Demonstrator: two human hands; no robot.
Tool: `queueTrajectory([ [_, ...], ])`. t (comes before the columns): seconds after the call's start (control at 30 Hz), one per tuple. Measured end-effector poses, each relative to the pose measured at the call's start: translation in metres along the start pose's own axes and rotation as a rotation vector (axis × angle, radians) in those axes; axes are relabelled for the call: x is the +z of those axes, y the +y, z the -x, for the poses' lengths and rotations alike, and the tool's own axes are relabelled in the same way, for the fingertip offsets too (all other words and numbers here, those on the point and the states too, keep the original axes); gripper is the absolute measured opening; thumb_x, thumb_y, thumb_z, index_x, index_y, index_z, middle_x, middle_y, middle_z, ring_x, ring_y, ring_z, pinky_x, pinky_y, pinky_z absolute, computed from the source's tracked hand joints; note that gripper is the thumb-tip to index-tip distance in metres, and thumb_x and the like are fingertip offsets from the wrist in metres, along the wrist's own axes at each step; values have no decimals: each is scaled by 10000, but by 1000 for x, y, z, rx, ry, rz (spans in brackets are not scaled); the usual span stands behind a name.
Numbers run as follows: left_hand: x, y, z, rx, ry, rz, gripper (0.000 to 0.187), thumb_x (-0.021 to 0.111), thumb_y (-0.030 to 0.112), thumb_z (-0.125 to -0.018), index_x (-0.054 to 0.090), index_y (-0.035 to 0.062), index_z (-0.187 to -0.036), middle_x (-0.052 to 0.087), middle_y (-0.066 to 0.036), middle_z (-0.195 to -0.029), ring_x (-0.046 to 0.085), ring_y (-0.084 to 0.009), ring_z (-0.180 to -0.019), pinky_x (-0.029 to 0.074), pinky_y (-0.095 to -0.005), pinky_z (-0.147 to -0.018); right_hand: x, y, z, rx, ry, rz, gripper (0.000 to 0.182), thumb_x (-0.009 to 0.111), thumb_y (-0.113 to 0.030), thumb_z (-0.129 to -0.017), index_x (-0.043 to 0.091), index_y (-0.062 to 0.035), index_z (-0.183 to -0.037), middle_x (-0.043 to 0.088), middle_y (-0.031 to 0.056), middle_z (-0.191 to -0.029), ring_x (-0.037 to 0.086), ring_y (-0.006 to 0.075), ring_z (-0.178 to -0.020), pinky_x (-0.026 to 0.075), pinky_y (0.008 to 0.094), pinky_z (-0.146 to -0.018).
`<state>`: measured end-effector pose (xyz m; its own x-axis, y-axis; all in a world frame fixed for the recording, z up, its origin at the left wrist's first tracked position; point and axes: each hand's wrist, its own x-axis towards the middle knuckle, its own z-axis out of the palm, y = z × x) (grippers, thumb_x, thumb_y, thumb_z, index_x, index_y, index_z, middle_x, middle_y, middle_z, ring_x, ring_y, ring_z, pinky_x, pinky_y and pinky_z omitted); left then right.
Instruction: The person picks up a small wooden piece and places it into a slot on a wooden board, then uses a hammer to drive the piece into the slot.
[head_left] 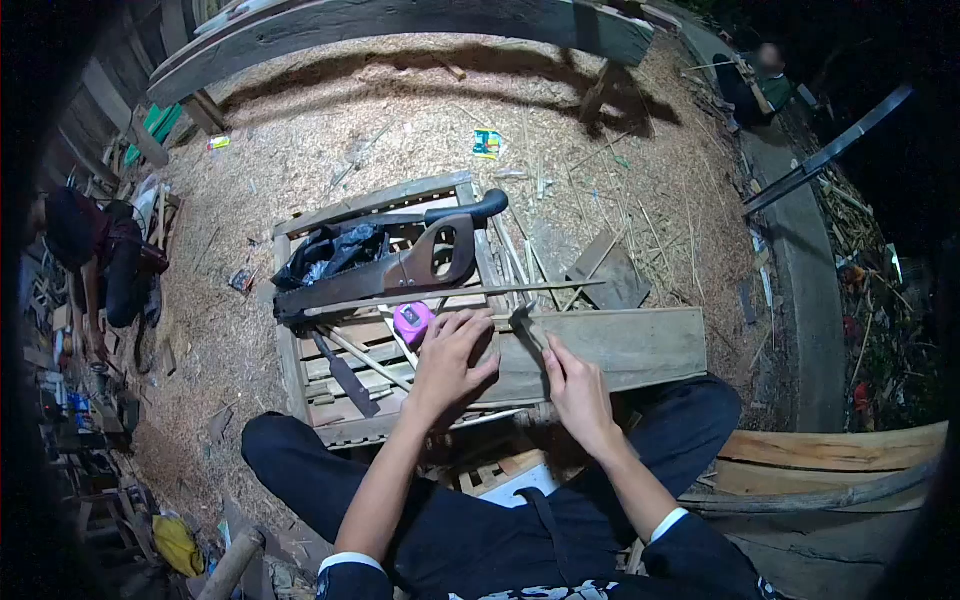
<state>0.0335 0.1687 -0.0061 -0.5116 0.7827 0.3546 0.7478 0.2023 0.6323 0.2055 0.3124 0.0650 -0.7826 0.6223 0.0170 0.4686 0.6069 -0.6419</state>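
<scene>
A long wooden board [640,345] lies across the right part of a slatted wooden crate [290,350], over the person's lap. My right hand [580,395] is wrapped round the handle of a hammer [530,328], whose head is at the board's upper edge. My left hand [453,362] rests at the board's left end, fingers bent; what its fingertips hold, if anything, is hidden. Touching its left side is a pink tape measure [412,320]. A handsaw [400,272] and a thin wooden strip [520,290] lie beyond the hands.
A black plastic bag [335,250] and a dark flat blade [347,378] lie on the crate. A wooden bench [400,45] crosses the back. One person [110,250] crouches at the left; another [765,85] sits at the upper right. Planks [830,450] lie at the right.
</scene>
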Motion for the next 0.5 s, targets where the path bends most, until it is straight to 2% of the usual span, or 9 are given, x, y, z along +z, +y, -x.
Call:
queueTrajectory([
  [0.1, -1, -3, -2, 0, -6, -5, 551, 797, 283, -827, 655, 79, -1319, 679, -129, -1364, 607, -342, -1247, 407, -465, -1135, 5, -5, -1, -97, 128, -78, 364, 561, -232, -1093, 672, -22, -1369, 719, 303, -977, 702, 492, -907, 553, 523, -783],
  [0.2, -1, 0, 0, -9, -17, -19, 564, 797, 283, -825, 653, 83, -1333, 682, -128, -1359, 603, -342, -1259, 405, -464, -1136, 7, -2, -3, 72, -87, 26, 361, 568, -249, -1090, 680, -46, -1367, 717, 296, -953, 695, 500, -890, 550, 534, -771],
  [0.23, -1, -1, 0, -7, -19, -6, 567, 799, 279, -822, 656, 86, -1335, 684, -129, -1357, 603, -341, -1263, 406, -465, -1135, 7, -2, -3, 72, -78, 23, 361, 568, -249, -1090, 680, -46, -1367, 717, 296, -953, 695, 500, -890, 550, 534, -771],
  [0.3, -2, -2, -1, -18, -14, 3, 569, 801, 274, -819, 658, 89, -1338, 686, -129, -1354, 602, -340, -1267, 407, -465, -1134, 8, -4, -3, -52, 121, -123, 360, 573, -255, -1088, 686, -45, -1357, 712, 305, -936, 693, 503, -874, 543, 545, -755],
  [0.4, -1, -2, -1, -16, -9, -11, 574, 812, 267, -814, 658, 91, -1337, 685, -126, -1351, 606, -341, -1267, 406, -463, -1134, 13, 3, -2, 0, -4, -6, 364, 571, -256, -1089, 681, -41, -1361, 711, 308, -928, 693, 506, -876, 543, 551, -754],
  [0.5, -1, -3, -2, 3, -3, 7, 569, 814, 268, -815, 662, 87, -1333, 686, -123, -1356, 610, -337, -1265, 408, -462, -1134, 6, -2, -9, -31, 11, -35, 367, 570, -254, -1088, 678, -32, -1359, 711, 315, -940, 695, 510, -883, 540, 557, -754],
])
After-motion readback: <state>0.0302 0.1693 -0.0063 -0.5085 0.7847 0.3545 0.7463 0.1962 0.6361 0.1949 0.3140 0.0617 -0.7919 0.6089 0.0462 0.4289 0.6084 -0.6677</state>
